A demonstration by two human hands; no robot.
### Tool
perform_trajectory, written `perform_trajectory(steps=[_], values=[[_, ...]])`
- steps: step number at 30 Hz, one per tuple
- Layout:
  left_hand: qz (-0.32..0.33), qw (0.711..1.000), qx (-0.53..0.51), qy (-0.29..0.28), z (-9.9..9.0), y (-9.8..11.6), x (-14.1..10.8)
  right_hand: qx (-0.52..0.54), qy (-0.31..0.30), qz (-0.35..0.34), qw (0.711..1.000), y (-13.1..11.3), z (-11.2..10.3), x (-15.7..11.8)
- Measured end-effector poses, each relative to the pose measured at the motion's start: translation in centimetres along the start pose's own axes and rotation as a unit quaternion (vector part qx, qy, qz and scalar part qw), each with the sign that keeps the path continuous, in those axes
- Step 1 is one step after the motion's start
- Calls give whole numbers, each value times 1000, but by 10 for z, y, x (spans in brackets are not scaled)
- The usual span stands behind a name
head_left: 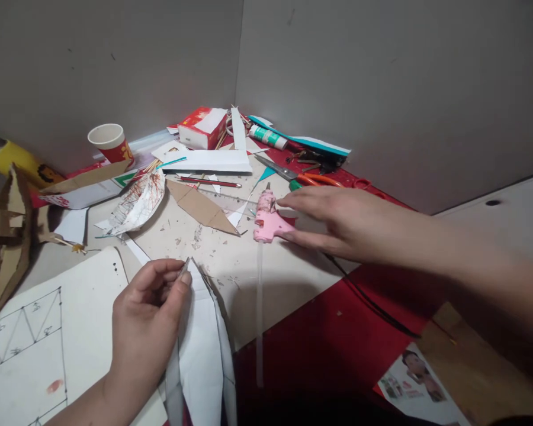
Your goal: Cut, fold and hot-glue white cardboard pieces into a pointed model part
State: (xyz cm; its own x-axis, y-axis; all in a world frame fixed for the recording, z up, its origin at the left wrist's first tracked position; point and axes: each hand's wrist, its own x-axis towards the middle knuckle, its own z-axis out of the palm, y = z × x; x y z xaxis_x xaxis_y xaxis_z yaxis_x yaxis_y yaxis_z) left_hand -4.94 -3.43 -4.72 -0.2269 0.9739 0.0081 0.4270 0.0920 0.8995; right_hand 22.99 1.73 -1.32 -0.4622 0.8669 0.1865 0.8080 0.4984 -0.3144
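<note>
White folded card (199, 331), with a pointed upper end, hangs at the lower middle. My left hand (153, 313) pinches that tip between thumb and fingers. A pink glue gun (269, 219) lies on the pale board, nozzle pointing away, with a clear glue stick (260, 313) sticking out of its back toward me. Over its right side reaches my right hand (337, 222), fingers apart, fingertips at the gun's body and handle. Whether it bears on the gun is unclear.
Scissors (288, 171), a pencil (213, 182), a cardboard piece (202, 207) and a red box (204, 127) lie beyond the hands. At left are a paper cup (109, 142), a yellow bottle (15, 160), a cardboard model (9, 236) and a drawing sheet (89, 296).
</note>
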Motion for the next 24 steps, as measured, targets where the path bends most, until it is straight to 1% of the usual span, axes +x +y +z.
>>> perform_trajectory(steps=[1,2,3,4,6,7,8,10,12,14,18,24], values=[[4,1000,-5,5,0,1,0,19,20,-1,1000,-12,2,1],[9,1000,-8,8,0,2,0,65,31,13,997,-26,6,4],[14,1000,-10,11,0,2,0,115,23,35,992,-40,11,7],[19,1000,-12,13,0,2,-1,164,-1,55,985,-53,18,12],[22,999,-13,19,0,2,-1,242,-68,74,965,-76,35,23],[23,999,-14,23,-1,2,-2,273,-85,71,956,-84,44,28],[24,999,-16,27,-1,2,-2,296,-81,73,949,-90,52,32],[27,999,-20,29,-2,1,-1,324,-58,72,941,-96,64,36],[34,999,-30,26,-1,0,-1,341,-35,69,937,-97,71,37],[39,998,-38,21,0,-1,0,344,-30,61,936,-98,73,36],[39,998,-36,23,1,-1,-1,322,-27,49,945,-99,75,35],[40,998,-1,42,1,2,-2,323,29,45,945,-100,83,35]])
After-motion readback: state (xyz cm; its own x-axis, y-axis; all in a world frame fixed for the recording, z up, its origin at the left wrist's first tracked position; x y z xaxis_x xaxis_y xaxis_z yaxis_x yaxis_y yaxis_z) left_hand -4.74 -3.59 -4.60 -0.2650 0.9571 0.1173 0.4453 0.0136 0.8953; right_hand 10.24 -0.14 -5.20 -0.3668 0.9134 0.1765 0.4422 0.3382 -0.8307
